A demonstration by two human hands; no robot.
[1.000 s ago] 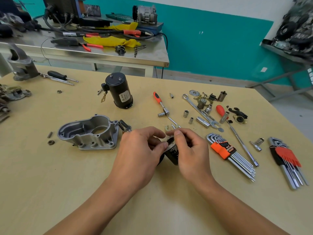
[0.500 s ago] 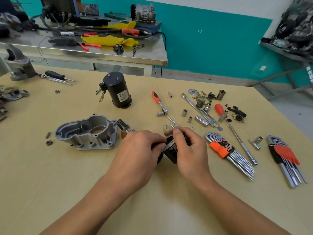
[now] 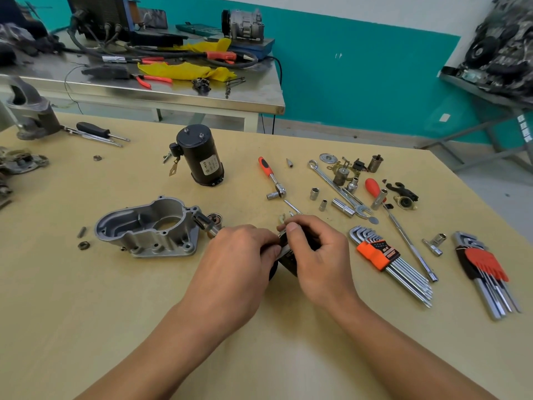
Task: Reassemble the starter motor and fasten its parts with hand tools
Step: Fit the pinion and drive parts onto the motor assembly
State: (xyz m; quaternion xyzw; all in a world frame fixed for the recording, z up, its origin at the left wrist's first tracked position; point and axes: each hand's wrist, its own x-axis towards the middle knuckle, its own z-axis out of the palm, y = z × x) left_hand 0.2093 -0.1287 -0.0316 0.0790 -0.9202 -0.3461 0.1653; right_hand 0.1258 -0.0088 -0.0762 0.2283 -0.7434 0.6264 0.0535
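Beige wooden worktop point(image 3: 86, 313) in front of a teal wall point(image 3: 360, 76); steel bench point(image 3: 173, 90) behind it with cables, pliers and a yellow cloth point(image 3: 184, 70).

Low centre: small black part point(image 3: 288, 259) gripped between both hands. Held off the worktop or resting on it, cannot tell. Left hand point(image 3: 239, 261) curled, fingertips pressed against the part's left side. Right hand point(image 3: 320, 255) curled as well, thumb on top, pinching the part's upper edge. Part mostly hidden by fingers, shape unclear.

Left of the hands: grey metal housing point(image 3: 150, 226) lying open side up, near the left hand but apart from it. Short shaft point(image 3: 206, 222) sticking out at its right end, toward the left hand. Further left, a nut point(image 3: 83, 245) and a pin point(image 3: 82, 232), loose on the worktop.

Behind the housing: black motor body point(image 3: 200, 155) standing on end, tilted slightly, label toward the camera.

Right of that: orange-handled ratchet point(image 3: 269, 176), loose sockets point(image 3: 314, 194), long spanner point(image 3: 337, 186), red-handled screwdriver point(image 3: 373, 187), small fittings scattered beyond.

Just beside the right hand: hex keys in an orange holder point(image 3: 377, 254). Second hex key set in a red holder point(image 3: 484, 264) at far right, well apart from the hands.
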